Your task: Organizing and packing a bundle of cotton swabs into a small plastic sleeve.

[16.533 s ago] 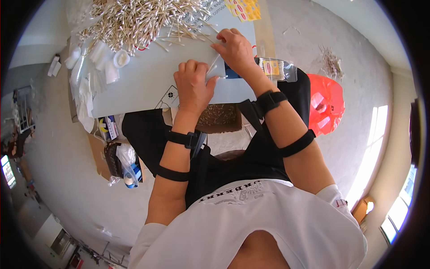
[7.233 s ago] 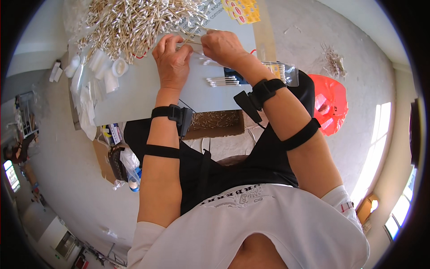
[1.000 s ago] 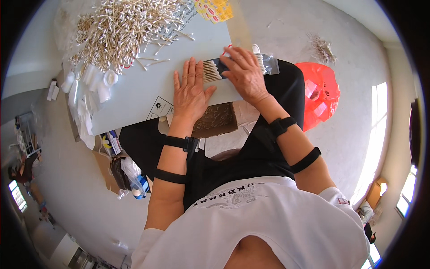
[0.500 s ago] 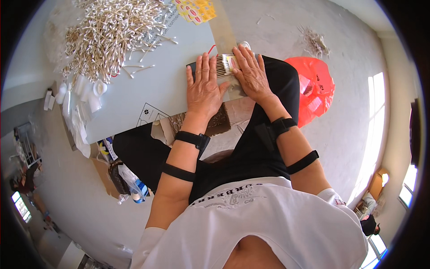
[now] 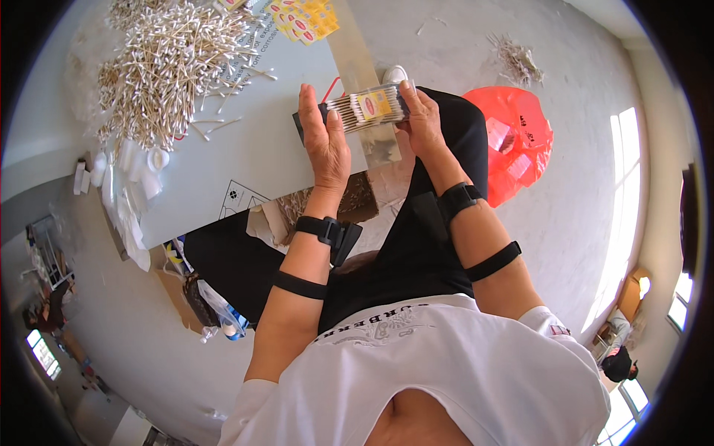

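A clear flat pack of cotton swabs (image 5: pixel 374 105) with a yellow label is held between my two hands near the table's right end. My right hand (image 5: pixel 424 126) grips its right end, thumb on top and the other fingers partly hidden behind. At the other end, my left hand (image 5: pixel 326 149) holds the pack with its thumb in front and long fingers nearly straight. A dark flat piece shows beside the left fingers; its kind is unclear. Loose cotton swabs (image 5: pixel 175 70) lie heaped on the grey tabletop (image 5: pixel 279 156), left of my hands.
Yellow printed labels (image 5: pixel 305 20) lie at the table's far side. White rolls and plastic film (image 5: pixel 141 175) hang at its left edge. An open cardboard box (image 5: pixel 349 201) sits below the near edge. A red plastic bag (image 5: pixel 513 149) rests on the floor, right of my leg.
Both hands lay flat over the pack before. Now they have moved to its ends and hold it, leaving the label and swabs more exposed. The view has shifted slightly.
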The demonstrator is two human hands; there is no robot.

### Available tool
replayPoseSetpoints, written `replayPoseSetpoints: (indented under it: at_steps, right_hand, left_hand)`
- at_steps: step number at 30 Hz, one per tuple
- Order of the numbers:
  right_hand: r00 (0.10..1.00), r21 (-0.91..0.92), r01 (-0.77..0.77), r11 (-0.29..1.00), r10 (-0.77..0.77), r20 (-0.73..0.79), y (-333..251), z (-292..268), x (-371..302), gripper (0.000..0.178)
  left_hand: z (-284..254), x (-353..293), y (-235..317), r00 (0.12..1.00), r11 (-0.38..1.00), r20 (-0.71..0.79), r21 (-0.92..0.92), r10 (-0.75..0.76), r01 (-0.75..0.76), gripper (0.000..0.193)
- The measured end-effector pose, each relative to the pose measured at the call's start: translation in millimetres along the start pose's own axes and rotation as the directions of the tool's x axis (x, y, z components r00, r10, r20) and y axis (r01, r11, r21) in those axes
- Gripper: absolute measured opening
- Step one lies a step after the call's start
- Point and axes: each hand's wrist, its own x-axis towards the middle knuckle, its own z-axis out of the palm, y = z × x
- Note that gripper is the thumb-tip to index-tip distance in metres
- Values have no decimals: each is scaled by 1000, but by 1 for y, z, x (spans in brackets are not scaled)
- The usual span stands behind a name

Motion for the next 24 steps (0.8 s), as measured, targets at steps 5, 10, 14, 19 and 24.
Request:
replayPoseSetpoints:
  at_steps: [5,10,14,19,24]
  right_hand:
    - [994,223,-98,970,104,-16,13,9,5,32]
    - [997,228,-51,972,64,-53,15,16,4,31]
    - [996,132,65,989,-58,-64,18,14,4,31]
    - [993,38,108,993,-106,-44,12,21,-1,29]
    - [953,-113,290,950,-298,-55,7,10,2,30]
  left_hand:
    - [16,2,5,999,993,4,-112,-35,35,58]
    - [27,3,7,996,954,-30,-291,-90,77,58]
    - [40,2,9,991,908,-16,-403,-134,116,57]
    - [50,2,12,986,880,-54,-460,-159,116,53]
    - [19,11,7,985,965,-152,-260,-81,39,40]
